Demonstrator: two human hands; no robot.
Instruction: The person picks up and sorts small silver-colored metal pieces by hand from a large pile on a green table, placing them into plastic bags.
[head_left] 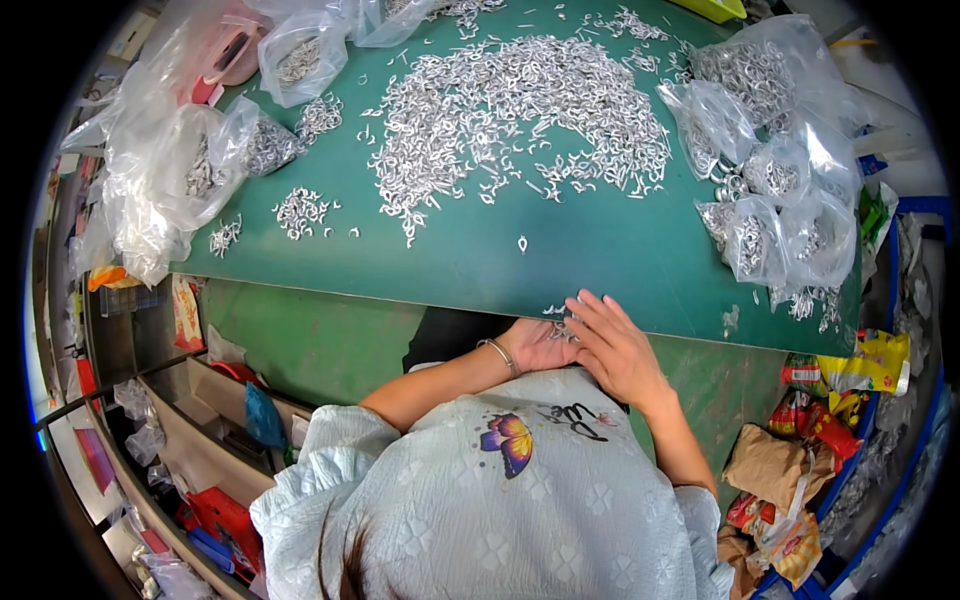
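Note:
Just below the table's near edge, my left hand [540,346] is cupped palm up, with small silver metal pieces [563,331] in it. Its fingertips are partly hidden by my right hand [622,352], whose fingers stretch flat over the table edge beside those pieces. A few more pieces lie on the edge by the fingers. Farther in, one loop-shaped silver piece [522,244] lies alone on the green tabletop [430,270]. Beyond it spreads a big heap of small curved and straight silver pieces [500,110].
Small piles [300,213] of pieces and clear plastic bags [270,140] sit at the left. More filled bags [770,170] crowd the right side. A pink container [236,55] stands far left. Drawers [210,400] are below left; snack packets [865,370] and a paper bag [775,465] below right.

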